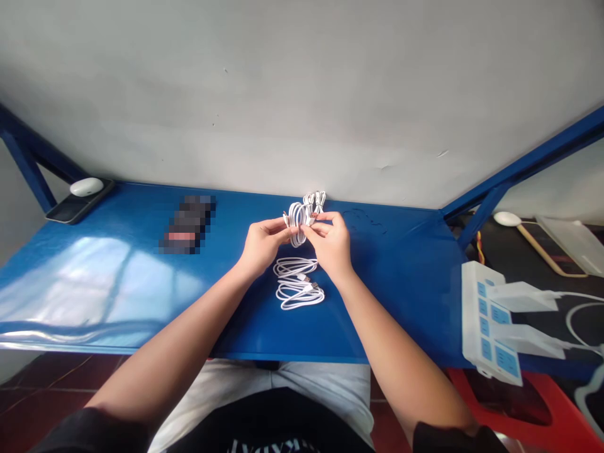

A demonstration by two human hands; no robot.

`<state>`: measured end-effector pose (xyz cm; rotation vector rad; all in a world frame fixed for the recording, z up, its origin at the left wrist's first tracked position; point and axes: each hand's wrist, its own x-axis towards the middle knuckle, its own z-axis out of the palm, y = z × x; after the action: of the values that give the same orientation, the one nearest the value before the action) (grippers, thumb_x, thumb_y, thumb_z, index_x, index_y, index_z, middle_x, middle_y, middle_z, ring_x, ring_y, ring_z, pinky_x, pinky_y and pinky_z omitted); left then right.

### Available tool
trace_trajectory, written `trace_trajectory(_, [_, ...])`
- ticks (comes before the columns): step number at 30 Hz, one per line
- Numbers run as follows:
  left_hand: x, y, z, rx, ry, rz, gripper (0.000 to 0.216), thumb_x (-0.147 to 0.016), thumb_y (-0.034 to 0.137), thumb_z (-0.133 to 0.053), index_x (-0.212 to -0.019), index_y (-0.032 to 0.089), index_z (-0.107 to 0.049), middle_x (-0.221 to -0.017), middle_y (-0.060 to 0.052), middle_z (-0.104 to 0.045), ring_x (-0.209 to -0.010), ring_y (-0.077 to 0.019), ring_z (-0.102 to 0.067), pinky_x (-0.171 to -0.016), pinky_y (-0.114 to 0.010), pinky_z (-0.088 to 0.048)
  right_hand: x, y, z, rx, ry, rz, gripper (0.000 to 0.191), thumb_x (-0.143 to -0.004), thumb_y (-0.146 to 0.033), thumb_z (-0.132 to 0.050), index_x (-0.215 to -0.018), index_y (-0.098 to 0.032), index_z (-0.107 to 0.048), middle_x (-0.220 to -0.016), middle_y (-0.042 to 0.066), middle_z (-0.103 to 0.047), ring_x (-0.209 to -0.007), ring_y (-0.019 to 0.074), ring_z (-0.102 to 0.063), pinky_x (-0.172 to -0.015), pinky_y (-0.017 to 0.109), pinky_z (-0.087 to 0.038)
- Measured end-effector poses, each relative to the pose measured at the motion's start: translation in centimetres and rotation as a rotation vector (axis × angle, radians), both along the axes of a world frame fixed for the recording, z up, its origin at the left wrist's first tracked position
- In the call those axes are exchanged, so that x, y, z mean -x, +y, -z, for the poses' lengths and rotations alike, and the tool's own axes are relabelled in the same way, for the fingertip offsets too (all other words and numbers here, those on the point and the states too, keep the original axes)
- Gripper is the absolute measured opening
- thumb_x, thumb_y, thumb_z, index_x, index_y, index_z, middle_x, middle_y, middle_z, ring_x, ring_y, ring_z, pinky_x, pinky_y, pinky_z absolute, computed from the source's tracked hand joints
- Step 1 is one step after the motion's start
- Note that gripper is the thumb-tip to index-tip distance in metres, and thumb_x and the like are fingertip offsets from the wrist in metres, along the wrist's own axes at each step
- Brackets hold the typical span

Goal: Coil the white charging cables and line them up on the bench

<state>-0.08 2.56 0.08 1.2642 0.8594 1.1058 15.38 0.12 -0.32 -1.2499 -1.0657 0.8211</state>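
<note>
A coiled white charging cable (297, 217) is held up between my two hands, just above the blue table. My left hand (265, 244) pinches the coil's left side, close to a small plug end. On the other side, my right hand (330, 242) grips it by the white connector with thumb and fingers. Behind the coil, against the wall, lie bundled white cables (319, 200), partly hidden by it. Two more loosely coiled white cables lie nearer to me, one coil (290, 267) just beyond the other coil (299, 296).
The blue table (396, 289) meets a grey wall (302, 94). A pixelated dark object (187, 224) lies left. A white mouse (87, 187) rests on a dark tray-like thing (75, 207). At right stands a power strip (488, 321) with two white chargers (523, 296) plugged in.
</note>
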Motion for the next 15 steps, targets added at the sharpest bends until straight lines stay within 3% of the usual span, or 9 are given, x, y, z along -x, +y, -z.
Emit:
trace_trajectory(4, [0.27,0.37,0.02,0.212,-0.100,0.075,0.039,-0.070,0.036,-0.089,-0.102,0.015,-0.081,-0.104,-0.013,-0.079,-0.090,-0.0239,-0.075,-0.084,-0.039,-0.061,-0.74,0.50,0.16,0.114,0.009,-0.064,0.036,-0.067,-0.034,-0.084,-0.090,-0.019,-0.062,-0.081,0.007,-0.078,-0.074,0.0210,-0.076,-0.070,0.032,-0.062])
trace_trajectory(10, [0.26,0.57,0.60,0.281,-0.168,0.090,0.041,-0.068,0.033,-0.091,-0.103,0.015,-0.080,-0.106,-0.012,-0.078,-0.095,-0.0234,-0.075,-0.096,-0.041,-0.058,-0.77,0.71,0.73,0.137,0.032,-0.157,0.038,-0.071,-0.037,-0.082,-0.101,-0.016,-0.071,-0.084,0.008,-0.079,-0.076,0.0213,-0.076,-0.071,0.033,-0.061])
trace_trajectory(15, [0.01,0.40,0.48,0.349,-0.237,0.156,0.036,-0.071,0.032,-0.089,-0.101,0.014,-0.080,-0.107,-0.013,-0.078,-0.100,-0.0233,-0.074,-0.100,-0.039,-0.055,-0.58,0.55,0.78,0.167,0.047,-0.088,0.042,-0.069,-0.041,-0.083,-0.099,-0.016,-0.069,-0.088,0.011,-0.079,-0.079,0.0240,-0.077,-0.070,0.034,-0.061])
